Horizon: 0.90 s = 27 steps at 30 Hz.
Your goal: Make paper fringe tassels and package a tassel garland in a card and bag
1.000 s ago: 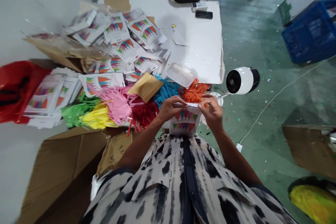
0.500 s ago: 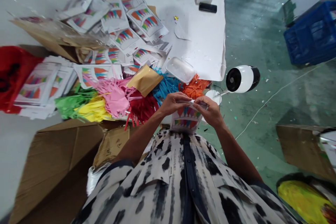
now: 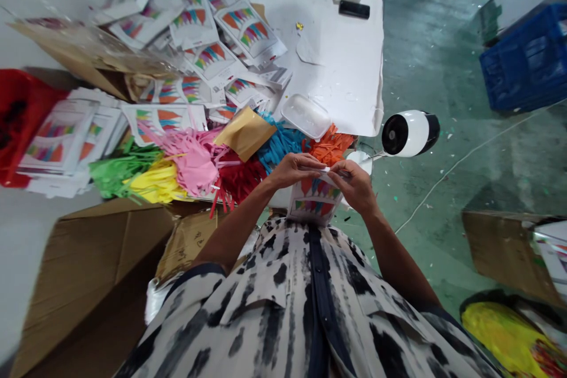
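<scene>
Close to my body, a flat printed packet (image 3: 312,204) with rows of coloured tassels on its face hangs between my hands. My left hand (image 3: 296,169) pinches its top edge from the left. On the right part of that same edge, the fingers of my right hand (image 3: 354,185) are closed. A little white shows at the edge between the fingertips. Just beyond my hands lie orange tassels (image 3: 331,146) and blue tassels (image 3: 280,144). Dark red tassels (image 3: 241,180) are left of my left hand, with a gold-coloured packet (image 3: 245,133) partly over them.
Pink (image 3: 195,159), yellow (image 3: 157,182) and green tassels (image 3: 117,172) lie along the table's near edge. Printed packets (image 3: 248,32) are heaped behind. A clear plastic tray (image 3: 305,117) sits mid-table. A black-and-white fan (image 3: 410,133) stands at the right; an open carton (image 3: 88,266) is lower left.
Both hands keep hold of the packet's top edge, with only small finger shifts. The view has tilted slightly, so the table appears a little displaced.
</scene>
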{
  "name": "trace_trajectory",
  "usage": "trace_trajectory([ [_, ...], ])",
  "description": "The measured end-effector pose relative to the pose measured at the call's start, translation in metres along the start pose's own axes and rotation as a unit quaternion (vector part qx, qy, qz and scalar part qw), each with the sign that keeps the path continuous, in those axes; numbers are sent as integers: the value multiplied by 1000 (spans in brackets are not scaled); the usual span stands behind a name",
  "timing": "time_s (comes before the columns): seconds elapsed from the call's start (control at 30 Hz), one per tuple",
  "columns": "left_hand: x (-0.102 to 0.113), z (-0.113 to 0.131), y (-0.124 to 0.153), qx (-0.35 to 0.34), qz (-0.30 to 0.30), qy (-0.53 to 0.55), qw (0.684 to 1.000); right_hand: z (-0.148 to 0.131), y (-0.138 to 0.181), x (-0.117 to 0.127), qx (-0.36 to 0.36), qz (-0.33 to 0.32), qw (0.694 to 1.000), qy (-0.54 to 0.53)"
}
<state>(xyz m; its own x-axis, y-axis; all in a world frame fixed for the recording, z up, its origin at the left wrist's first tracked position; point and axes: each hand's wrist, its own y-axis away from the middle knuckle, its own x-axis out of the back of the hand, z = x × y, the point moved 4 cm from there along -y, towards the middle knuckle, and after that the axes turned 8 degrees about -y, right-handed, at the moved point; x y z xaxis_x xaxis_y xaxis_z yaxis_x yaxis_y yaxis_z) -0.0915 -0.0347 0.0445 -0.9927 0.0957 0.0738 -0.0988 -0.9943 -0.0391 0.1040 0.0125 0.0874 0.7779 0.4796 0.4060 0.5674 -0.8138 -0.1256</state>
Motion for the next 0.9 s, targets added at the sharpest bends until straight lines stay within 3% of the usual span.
trace_trajectory([
  [0.23,-2,0,1,35,7,14,999,-8,2,-3,73,29,995,68],
  [0.33,-7,0,1,49,36,20,998,-10,3,-4,92,41,992,82],
  [0.5,-15,2,2,61,84,39,994,-10,2,-4,62,54,995,65],
  [0.73,-14,4,1,89,71,16,993,4,-3,-1,-18,85,995,-44],
  [0.9,-11,1,-3,74,69,3,995,9,3,0,71,77,994,42],
])
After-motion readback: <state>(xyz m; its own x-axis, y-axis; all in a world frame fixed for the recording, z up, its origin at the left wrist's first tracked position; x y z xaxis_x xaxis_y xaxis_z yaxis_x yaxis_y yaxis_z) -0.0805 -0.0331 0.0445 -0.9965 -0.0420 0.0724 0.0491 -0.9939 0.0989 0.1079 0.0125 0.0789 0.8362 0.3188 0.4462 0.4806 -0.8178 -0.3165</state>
